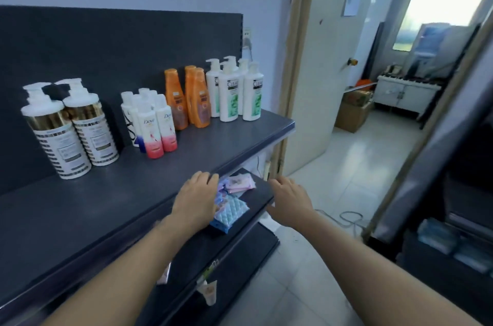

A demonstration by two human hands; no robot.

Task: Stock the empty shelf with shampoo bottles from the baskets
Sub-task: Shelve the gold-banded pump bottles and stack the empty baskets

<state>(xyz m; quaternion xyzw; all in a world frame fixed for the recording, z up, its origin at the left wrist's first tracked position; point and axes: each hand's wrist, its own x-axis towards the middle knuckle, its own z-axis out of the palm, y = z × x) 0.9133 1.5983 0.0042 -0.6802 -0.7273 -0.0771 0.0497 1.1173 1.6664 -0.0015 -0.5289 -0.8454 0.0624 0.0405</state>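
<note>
shelf [106, 205] held 3 orange bottles [174, 101], 5 white pump bottles [228, 96], at least 2 gold bottles [80, 133], about 6 Dove bottles [153, 130] | left hand [196, 200] loose, empty, at shelf edge | right hand [290, 197] spread, empty

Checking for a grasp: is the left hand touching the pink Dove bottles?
Apart. The head view shows a stretch of bare dark shelf top between the left hand and the pink Dove bottles.
</note>
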